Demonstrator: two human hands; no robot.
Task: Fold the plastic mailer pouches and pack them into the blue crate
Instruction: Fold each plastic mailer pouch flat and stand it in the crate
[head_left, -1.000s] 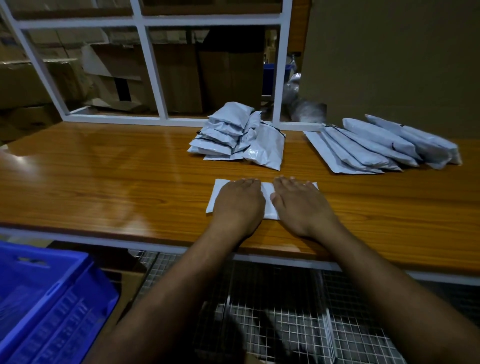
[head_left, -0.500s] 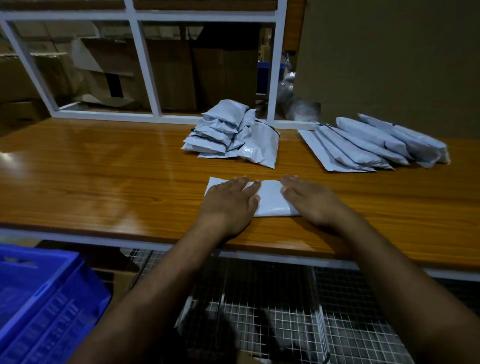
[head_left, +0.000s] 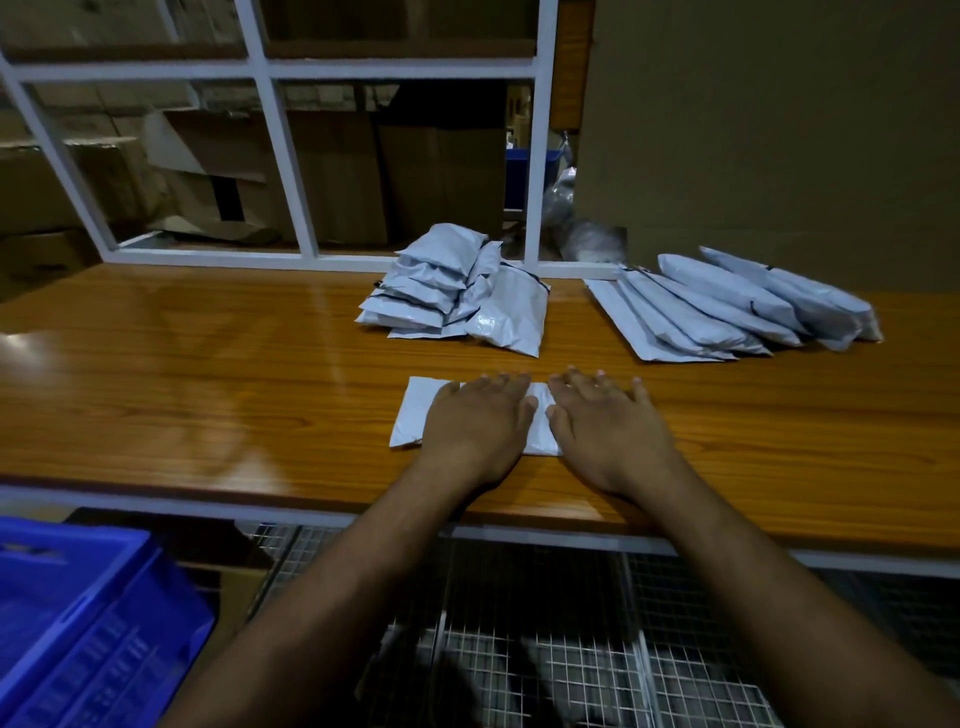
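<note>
Presently, both hands lie flat on a folded grey plastic mailer pouch (head_left: 410, 420) near the front edge of the wooden bench (head_left: 182, 384). The left hand (head_left: 475, 422) covers the middle of the pouch, its grip spread with fingers straight and palm down, pressing on the plastic. The right hand (head_left: 605, 428) lies just beside it, also with straight, slightly splayed fingers, covering the pouch's right end and reaching onto the bench surface; a ring shows on one finger. The two thumbs nearly meet over a narrow strip of exposed plastic. Neither hand curls round or pinches anything. The pouch's left end lies uncovered and flat on the wood.

Further back on the bench, a heap of folded pouches (head_left: 441, 291) sits in the centre, near the white metal frame (head_left: 280, 156). To the right, well apart from the heap, a row of unfolded mailer pouches (head_left: 727, 306) lies overlapped like shingles, leaning toward the right. Behind that row stands a brown cardboard panel (head_left: 779, 130).

The blue crate (head_left: 88, 623) stands below bench level at the lower left, only partly in view; its contents cannot be made out. Wire mesh shelving (head_left: 545, 660) shows beneath the bench front. Cardboard boxes (head_left: 208, 171) are stacked behind the frame.
</note>
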